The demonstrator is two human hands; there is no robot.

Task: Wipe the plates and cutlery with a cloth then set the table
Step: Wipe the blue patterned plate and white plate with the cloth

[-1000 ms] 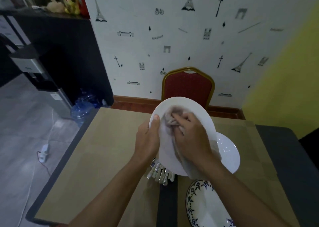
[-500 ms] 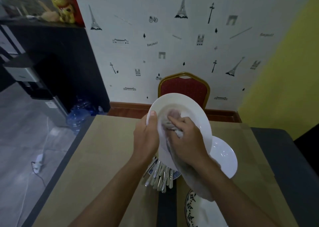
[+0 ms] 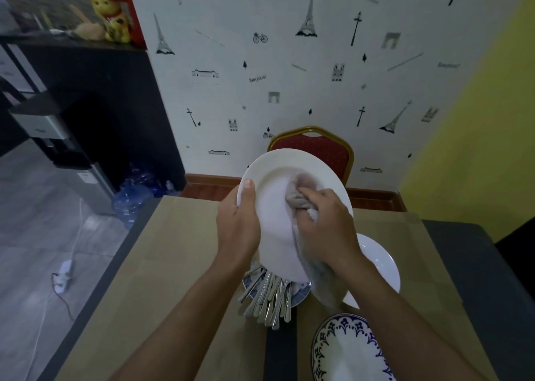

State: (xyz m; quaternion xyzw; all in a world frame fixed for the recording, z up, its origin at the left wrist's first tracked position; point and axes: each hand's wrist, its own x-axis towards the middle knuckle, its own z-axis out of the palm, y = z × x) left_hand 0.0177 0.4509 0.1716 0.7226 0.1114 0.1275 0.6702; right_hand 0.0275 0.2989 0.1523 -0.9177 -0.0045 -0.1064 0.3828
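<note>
Table (image 3: 173, 265) beneath, Paris-print wall (image 3: 289, 76) behind: left hand (image 3: 238, 224) grips white plate (image 3: 275, 184), right hand (image 3: 327, 224) bunches cloth (image 3: 301, 195) on it.

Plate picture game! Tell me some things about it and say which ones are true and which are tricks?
1. The left hand holds the plate by its edge. True.
2. The right hand presses a cloth against the plate. True.
3. The cutlery lies on the floor. False: it is piled on a patterned dish on the table.
4. The chair is blue. False: it is red with a gold frame.
5. The plate lies flat on the table. False: it is held up, tilted.
</note>
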